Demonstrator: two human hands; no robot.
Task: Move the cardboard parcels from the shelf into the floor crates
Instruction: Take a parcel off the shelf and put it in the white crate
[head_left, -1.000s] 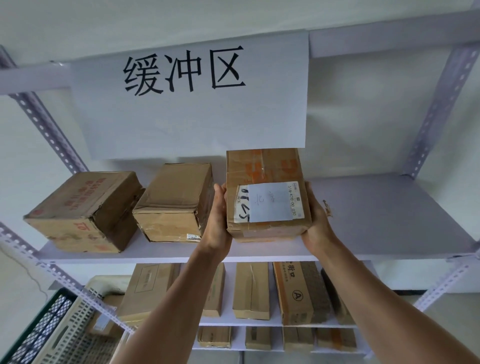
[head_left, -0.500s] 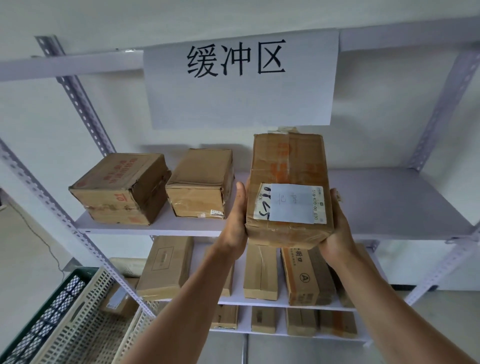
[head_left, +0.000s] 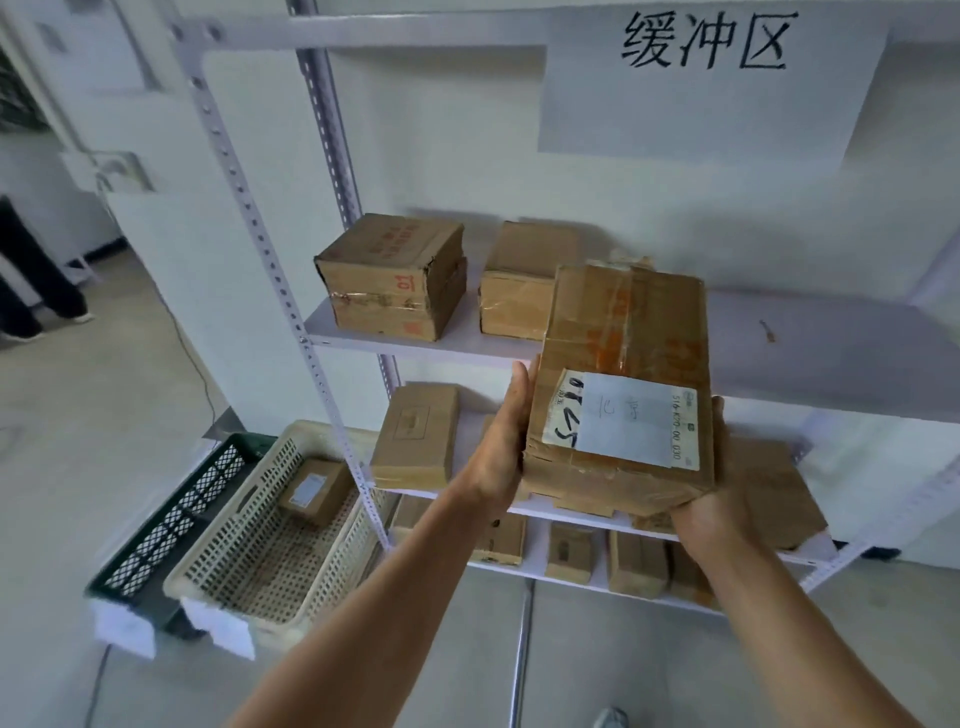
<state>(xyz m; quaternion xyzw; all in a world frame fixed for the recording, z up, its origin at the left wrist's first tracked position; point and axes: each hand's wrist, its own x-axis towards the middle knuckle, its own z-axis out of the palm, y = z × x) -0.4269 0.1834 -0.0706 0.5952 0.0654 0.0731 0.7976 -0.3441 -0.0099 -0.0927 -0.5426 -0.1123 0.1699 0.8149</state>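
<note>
I hold a long cardboard parcel (head_left: 628, 364) with a white label in front of the white shelf (head_left: 810, 358), clear of its boards. My left hand (head_left: 501, 447) grips its left side and my right hand (head_left: 714, 499) cups its lower right corner from beneath. Two more parcels stand on the upper board: one with red print (head_left: 392, 275) and a plainer one (head_left: 519, 286) partly hidden behind the held parcel. On the floor at the left sit a cream crate (head_left: 244, 551) holding one small parcel (head_left: 314, 491) and a dark green crate (head_left: 171, 519) beside it.
Several parcels fill the lower boards, one large one (head_left: 415, 436) near the shelf's slotted post (head_left: 275, 275). A paper sign with black characters (head_left: 701, 78) hangs above. A person's legs (head_left: 31, 280) stand at the far left. A cable (head_left: 192, 358) runs across the floor.
The parcel has come off the upper board and moved down and toward me in both hands. My view has swung left and down, bringing the floor crates into sight.
</note>
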